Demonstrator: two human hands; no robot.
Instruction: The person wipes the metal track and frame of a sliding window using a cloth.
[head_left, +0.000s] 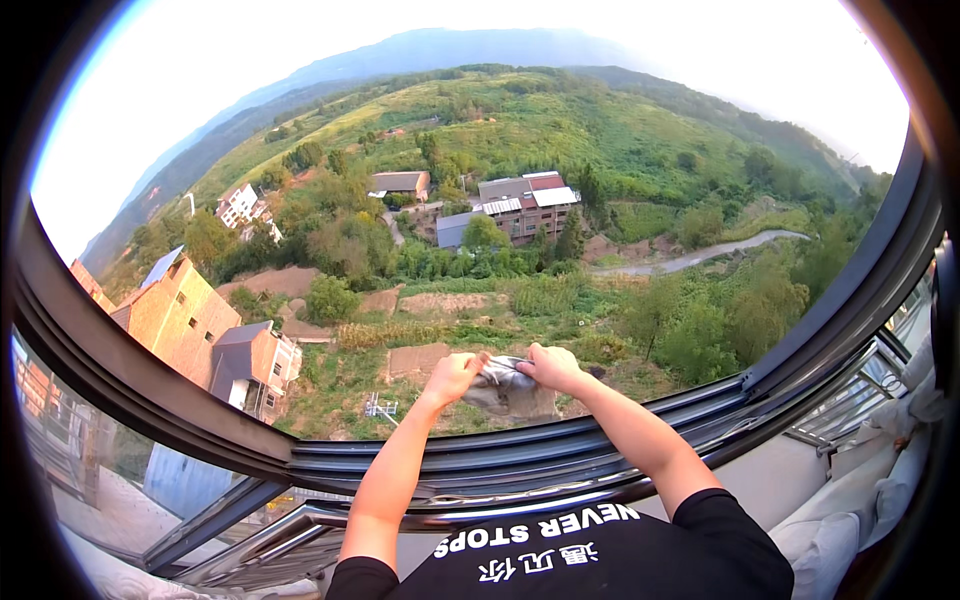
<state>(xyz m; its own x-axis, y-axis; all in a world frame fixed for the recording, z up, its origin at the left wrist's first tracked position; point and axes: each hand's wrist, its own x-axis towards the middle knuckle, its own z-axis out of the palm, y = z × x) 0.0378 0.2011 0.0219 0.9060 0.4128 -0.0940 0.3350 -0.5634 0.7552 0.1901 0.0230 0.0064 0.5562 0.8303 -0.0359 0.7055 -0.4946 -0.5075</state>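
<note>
Both arms reach out through an open window, past the dark metal sill track (525, 457). My left hand (454, 379) grips one upper corner of a grey cloth (510, 390). The other upper corner is pinched in my right hand (553, 367). Between the two hands the cloth sags, bunched along its top edge, and its lower part is blurred. It hangs in the air beyond the sill, high over the ground outside.
A polished metal rail (450, 517) runs along the inside of the window. The dark window frame (150, 375) curves around the opening. White curtain fabric (832, 555) hangs at the right. Far below lie fields, brick houses (176, 319) and an antenna (381, 407).
</note>
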